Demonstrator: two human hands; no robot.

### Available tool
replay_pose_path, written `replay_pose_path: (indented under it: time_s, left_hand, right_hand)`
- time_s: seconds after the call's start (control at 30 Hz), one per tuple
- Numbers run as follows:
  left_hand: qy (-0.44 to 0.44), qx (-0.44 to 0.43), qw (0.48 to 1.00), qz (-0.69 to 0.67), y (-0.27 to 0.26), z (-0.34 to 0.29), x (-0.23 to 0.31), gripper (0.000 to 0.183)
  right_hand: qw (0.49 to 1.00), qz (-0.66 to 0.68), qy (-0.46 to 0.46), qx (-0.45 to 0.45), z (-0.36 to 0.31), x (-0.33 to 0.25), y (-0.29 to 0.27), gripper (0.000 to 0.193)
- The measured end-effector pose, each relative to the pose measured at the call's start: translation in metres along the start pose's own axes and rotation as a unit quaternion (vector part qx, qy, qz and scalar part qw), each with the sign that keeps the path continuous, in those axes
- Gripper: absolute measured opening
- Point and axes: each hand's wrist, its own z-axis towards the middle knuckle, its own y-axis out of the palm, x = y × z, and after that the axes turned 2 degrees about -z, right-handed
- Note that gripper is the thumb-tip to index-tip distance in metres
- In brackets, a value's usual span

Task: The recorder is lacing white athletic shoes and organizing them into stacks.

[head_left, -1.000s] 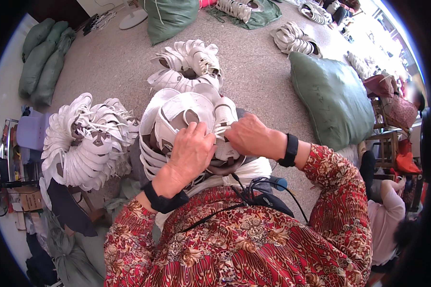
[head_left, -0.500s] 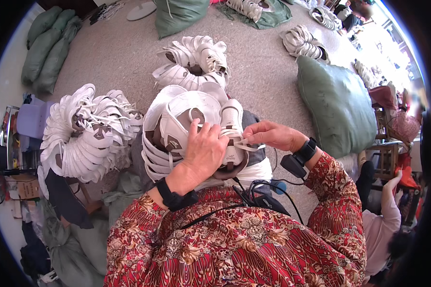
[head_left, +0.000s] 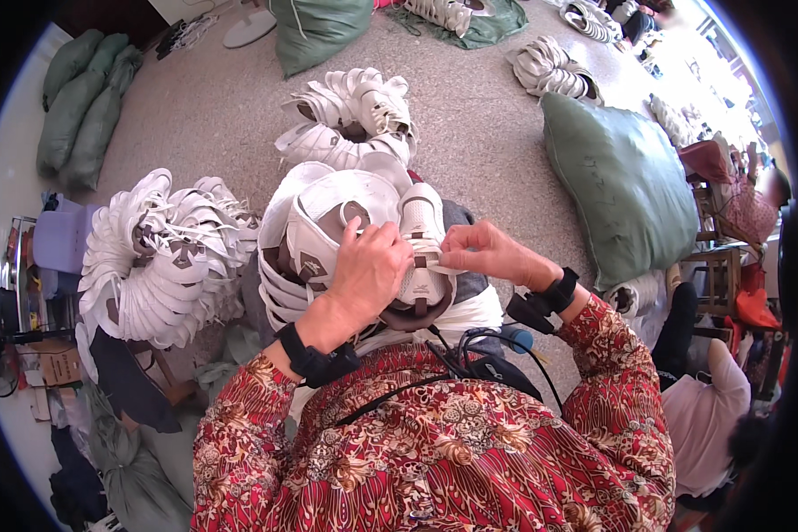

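On my lap lies a white and brown shoe upper (head_left: 423, 209), its toe pointing away from me, with a white shoelace (head_left: 441, 269) across its front. My left hand (head_left: 370, 270) is closed against the left side of this upper, fingers curled at its lacing; the fingertips are partly hidden. At the right side my right hand (head_left: 488, 254) pinches the shoelace between thumb and forefinger. Beside my left hand, a stack of nested white uppers (head_left: 303, 232) with brown linings rests on my lap.
A ring of white uppers (head_left: 346, 146) lies on the floor ahead. Another large bundle of uppers (head_left: 164, 266) stands at my left. A stuffed green sack (head_left: 621, 191) is at the right. Cables (head_left: 479, 341) run at my waist. Another person (head_left: 696, 426) sits at the lower right.
My right hand has drawn slightly left, closer to the upper, with the shoelace pinched. My left hand stays at the upper's left side. The whole view has shifted a little.
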Motion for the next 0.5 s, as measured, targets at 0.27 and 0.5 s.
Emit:
replay_pose_path:
  time_s: [0.27,0.5]
  left_hand:
    - [-0.028,-0.045,0.989,-0.140,-0.022,0.005,0.004,0.009]
    - [-0.052,-0.108,0.984,-0.132,-0.018,0.007,-0.007,0.017]
  right_hand:
    - [0.958,-0.249,-0.037,0.141,0.009,-0.005,0.021,0.030]
    - [0.968,-0.217,0.010,0.126,0.006,-0.001,0.015,0.028]
